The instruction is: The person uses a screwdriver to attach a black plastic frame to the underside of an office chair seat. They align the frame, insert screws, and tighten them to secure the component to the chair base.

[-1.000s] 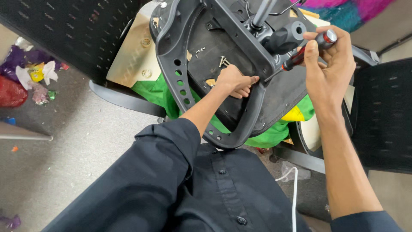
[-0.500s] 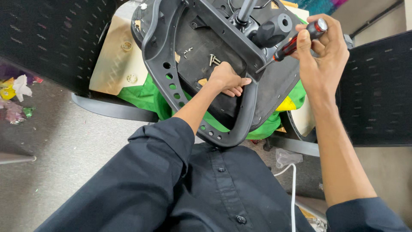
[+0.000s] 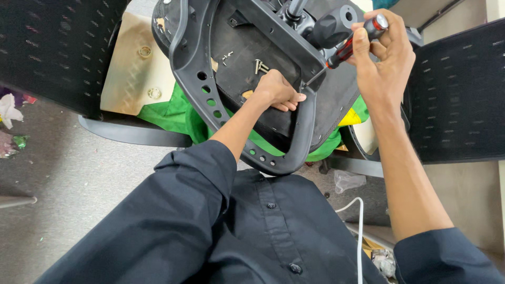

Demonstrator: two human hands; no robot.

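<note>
Lower now, the red-and-black-handled screwdriver [image 3: 350,44] has its tip at the upturned black plastic chair seat [image 3: 247,58]; right hand [image 3: 384,58] fingers wrap it, left hand [image 3: 279,90] grips the seat's edge, bracing.

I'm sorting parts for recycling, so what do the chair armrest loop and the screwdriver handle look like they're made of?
Armrest loop: probably moulded plastic, matte black, with a row of moulded holes. Screwdriver in the right hand: handle looks like glossy red and black plastic or rubber; its shaft looks like metal.

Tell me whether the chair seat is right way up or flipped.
Flipped: the chair seat shows its underside, with metal plate and loose screws facing up.
</note>
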